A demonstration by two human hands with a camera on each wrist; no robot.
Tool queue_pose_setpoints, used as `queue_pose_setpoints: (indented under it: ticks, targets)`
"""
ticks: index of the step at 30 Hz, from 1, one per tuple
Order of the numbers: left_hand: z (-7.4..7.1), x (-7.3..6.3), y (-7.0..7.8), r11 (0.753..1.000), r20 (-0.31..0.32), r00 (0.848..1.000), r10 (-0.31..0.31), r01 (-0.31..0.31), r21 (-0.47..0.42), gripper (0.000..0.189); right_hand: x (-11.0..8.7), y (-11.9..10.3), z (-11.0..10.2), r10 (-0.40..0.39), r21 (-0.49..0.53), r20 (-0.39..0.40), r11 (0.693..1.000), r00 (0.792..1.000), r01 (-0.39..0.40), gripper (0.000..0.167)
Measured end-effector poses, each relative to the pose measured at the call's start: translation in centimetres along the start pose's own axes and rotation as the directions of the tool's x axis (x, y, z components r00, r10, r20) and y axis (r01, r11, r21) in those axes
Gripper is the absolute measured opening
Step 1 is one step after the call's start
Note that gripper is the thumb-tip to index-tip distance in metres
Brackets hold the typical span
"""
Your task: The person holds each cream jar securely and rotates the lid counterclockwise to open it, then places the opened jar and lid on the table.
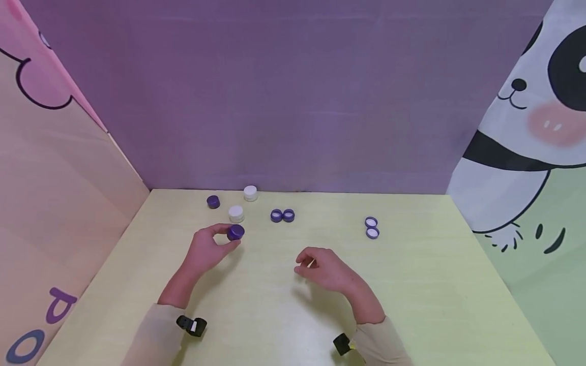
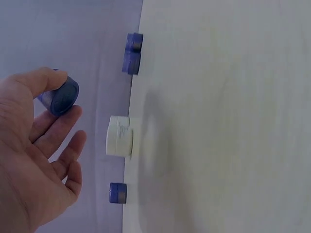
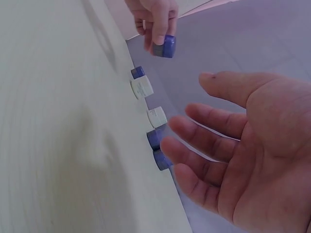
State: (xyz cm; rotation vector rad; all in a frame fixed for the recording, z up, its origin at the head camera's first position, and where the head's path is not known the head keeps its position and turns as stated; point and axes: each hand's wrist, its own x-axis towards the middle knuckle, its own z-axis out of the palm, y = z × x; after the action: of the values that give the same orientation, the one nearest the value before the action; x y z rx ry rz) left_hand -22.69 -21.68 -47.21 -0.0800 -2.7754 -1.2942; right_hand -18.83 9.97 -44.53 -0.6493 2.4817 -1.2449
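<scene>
Taking the flat purple wall [image 1: 297, 101] as twelve o'clock, we have the small purple cylindrical plastic-looking jar [image 1: 235, 232] at ten o'clock from the middle of the pale wood-grained table [image 1: 274, 315], raised off its surface. Our left hand [image 1: 204, 253] pinches it between thumb and fingers; our right hand [image 1: 326, 268], at four o'clock from the jar, holds nothing, its fingers loosely bent. We judge the jar light and stiff, unlikely to dent or break, but its smooth curved side could slip or roll if we pinch off-centre. Our best hold is across opposite sides at mid-height, leaving its flat ends free. The squat white cylindrical jar [image 1: 236, 214] stands near it at twelve o'clock, so our fingertips need care not to knock it.
</scene>
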Motion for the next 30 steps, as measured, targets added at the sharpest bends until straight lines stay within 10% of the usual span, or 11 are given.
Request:
queue_pose_setpoints:
  ticks: [30]
  targets:
    - [4.9,-2.2,5.1,0.976,0.085,0.987,0.139,-0.121,-0.182,0.034,0.1,-0.4,0.1,-0.005,0.021,-0.007,1.0,1.0,0.005,0.015]
